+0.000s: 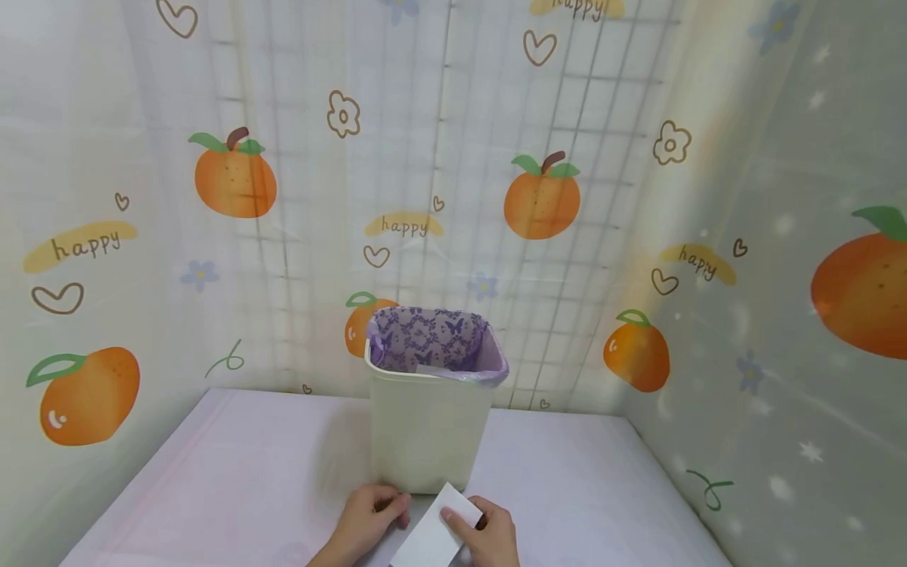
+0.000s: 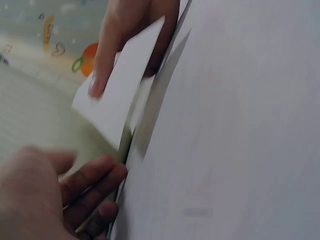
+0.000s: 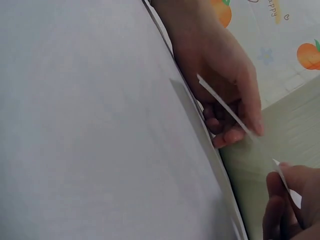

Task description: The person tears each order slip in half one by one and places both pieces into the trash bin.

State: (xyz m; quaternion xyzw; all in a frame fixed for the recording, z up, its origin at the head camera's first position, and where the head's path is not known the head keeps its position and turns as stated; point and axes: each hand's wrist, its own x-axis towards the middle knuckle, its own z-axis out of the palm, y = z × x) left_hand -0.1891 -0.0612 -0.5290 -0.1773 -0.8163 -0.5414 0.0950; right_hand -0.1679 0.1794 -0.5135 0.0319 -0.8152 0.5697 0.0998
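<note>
My right hand (image 1: 492, 535) pinches a stiff white rectangle of paper (image 1: 435, 535), its thumb lying flat on the top face. Seen edge-on in the right wrist view, the paper (image 3: 225, 103) is thin and tilted above the table. To its left, my left hand (image 1: 364, 520) holds nothing, its fingers loosely bent close to the paper's edge. The left wrist view shows the left fingers (image 2: 92, 182) apart from the paper. Right behind both hands stands a pale trash bin (image 1: 428, 433), upright and lined with a purple patterned bag (image 1: 432, 339).
A white-covered table (image 1: 269, 472) lies under the hands and the bin. Translucent curtains (image 1: 439, 142) printed with oranges, hearts and flowers enclose its back and sides. A wire grid (image 1: 584, 102) shows through the back curtain.
</note>
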